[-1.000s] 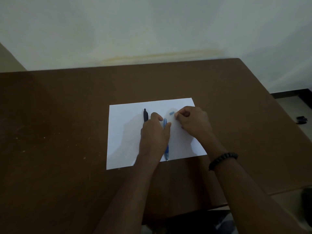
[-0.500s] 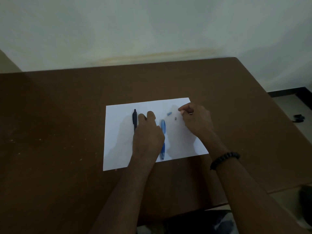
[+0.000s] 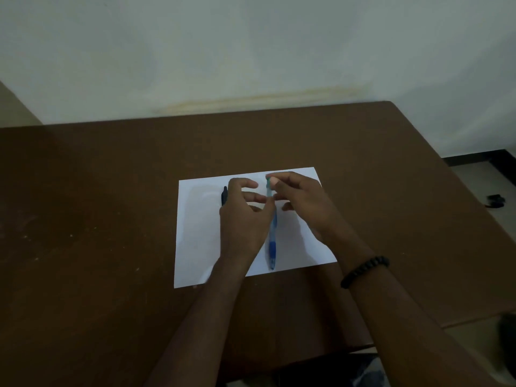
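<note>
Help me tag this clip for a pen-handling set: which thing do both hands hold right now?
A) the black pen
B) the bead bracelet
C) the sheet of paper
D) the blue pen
D: the left hand holds the barrel of the blue pen and the right hand pinches its top end, while the black pen lies on the white paper beside the left hand.

Brown table: we are looking down on its broad top, which is filling most of the view. We are noting one white sheet of paper lying flat and directly on it near the middle, long edges running left to right, and pale specks dotting the left part of the surface.
</note>
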